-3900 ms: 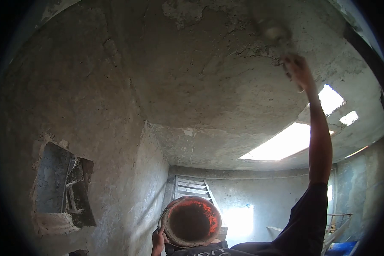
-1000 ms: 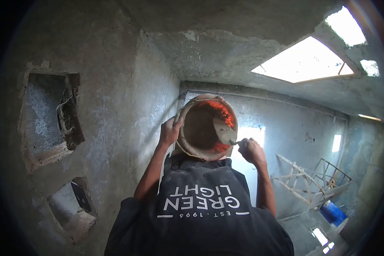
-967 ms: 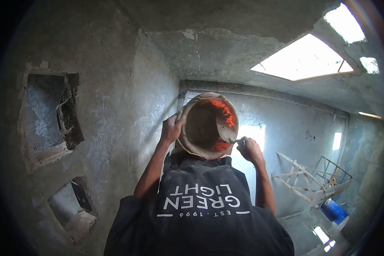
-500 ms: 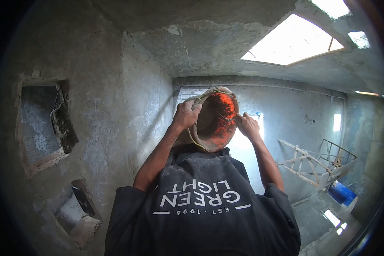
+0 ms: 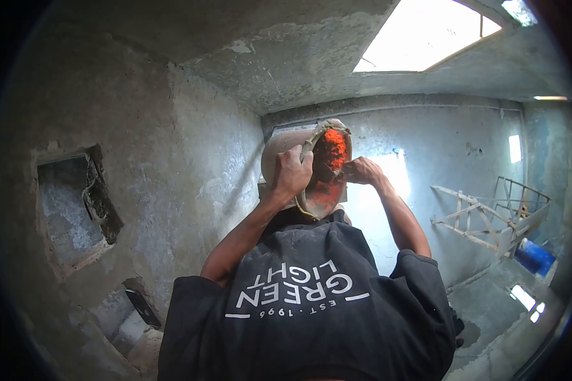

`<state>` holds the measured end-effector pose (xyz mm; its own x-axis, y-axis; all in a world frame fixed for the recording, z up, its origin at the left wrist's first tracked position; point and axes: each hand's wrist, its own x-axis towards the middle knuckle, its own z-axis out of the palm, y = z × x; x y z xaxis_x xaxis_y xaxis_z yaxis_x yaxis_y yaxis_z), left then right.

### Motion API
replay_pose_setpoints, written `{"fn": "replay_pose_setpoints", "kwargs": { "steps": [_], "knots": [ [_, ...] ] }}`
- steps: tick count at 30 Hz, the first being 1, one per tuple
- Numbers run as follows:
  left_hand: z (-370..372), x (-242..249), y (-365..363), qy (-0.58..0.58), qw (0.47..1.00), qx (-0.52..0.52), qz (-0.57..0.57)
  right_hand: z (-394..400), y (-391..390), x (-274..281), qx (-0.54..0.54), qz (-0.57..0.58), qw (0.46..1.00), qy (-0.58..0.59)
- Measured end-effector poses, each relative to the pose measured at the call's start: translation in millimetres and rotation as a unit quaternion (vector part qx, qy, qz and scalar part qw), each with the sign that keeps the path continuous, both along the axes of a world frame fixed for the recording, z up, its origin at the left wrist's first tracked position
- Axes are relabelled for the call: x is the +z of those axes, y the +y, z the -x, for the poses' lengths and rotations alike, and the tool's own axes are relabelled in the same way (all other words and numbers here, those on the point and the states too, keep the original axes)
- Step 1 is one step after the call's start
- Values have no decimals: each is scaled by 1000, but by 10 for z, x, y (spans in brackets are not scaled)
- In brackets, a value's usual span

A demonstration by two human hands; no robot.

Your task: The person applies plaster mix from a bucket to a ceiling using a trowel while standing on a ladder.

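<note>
A mortar-crusted bucket (image 5: 332, 149) is held up in front of my chest, tilted on its side. Its mouth faces right and partly towards me, showing bright orange patches inside. On the left side, my left hand (image 5: 291, 171) is closed over the rim and outer wall. My right hand (image 5: 363, 170) is closed at the rim's right edge, its fingertips partly hidden. What lies behind and beneath the bucket is mostly hidden.
Rough cement walls surround me, with a recess (image 5: 70, 209) on the left. A metal frame (image 5: 489, 219) and a blue container (image 5: 535, 257) stand to the right. Bright light enters through a ceiling opening (image 5: 426, 35).
The bucket has turned so its mouth faces more to the right and more outer wall shows. My left hand has come lower with it. The whole view has shifted slightly.
</note>
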<state>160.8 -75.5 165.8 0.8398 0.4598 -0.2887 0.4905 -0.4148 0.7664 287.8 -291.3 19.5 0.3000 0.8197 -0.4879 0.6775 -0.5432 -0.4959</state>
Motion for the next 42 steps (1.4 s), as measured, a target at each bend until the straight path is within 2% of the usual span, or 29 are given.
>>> {"fn": "replay_pose_setpoints", "kwargs": {
  "steps": [3,5,6,8,9,11,13,15,17,19,20,21,23,25,28,31,35,38,40,42],
  "knots": [
    [-46,164,54,-13,998,22,-62,65,60,-91,-2,-16,999,27],
    [-63,201,137,-50,994,29,-91,81,205,67,-34,53,996,56],
    [-66,226,170,-37,993,32,-104,87,273,162,-36,48,997,57],
    [-69,308,230,-15,994,32,-103,104,382,323,-5,20,994,104],
    [-66,343,272,5,994,37,-98,113,365,197,-5,15,994,104],
    [-16,256,403,4,993,37,-116,97,303,-47,2,-80,975,205],
    [44,196,537,0,990,43,-134,104,274,8,-21,-73,976,204],
    [130,182,659,33,992,73,-101,93,317,379,-32,-24,974,223],
    [208,127,741,13,992,89,-89,73,345,750,-39,-26,975,217],
    [238,207,719,33,967,200,152,111,308,791,-48,-24,976,213],
    [239,176,663,-21,946,232,225,61,250,730,-68,-45,982,172],
    [234,148,632,-26,945,233,226,47,183,645,-94,-67,984,135],
    [195,198,584,-53,914,264,302,15,172,769,-109,-50,982,148],
    [150,233,543,-58,910,274,305,-9,124,733,-141,-47,988,47],
    [110,199,521,-92,888,284,349,-106,81,712,-121,-82,989,-17],
    [57,155,565,-73,902,276,326,-213,182,1089,-153,-30,988,6],
    [-115,147,616,-84,901,285,317,-490,318,1161,-141,-32,989,14],
    [-250,256,743,-92,893,286,335,-751,494,1203,-98,-67,993,-18],
    [-360,375,864,-110,874,299,367,-954,643,1364,-145,-77,985,44],
    [-454,503,990,-121,857,310,393,-1151,779,1420,-133,-118,984,19]
  ]
}}
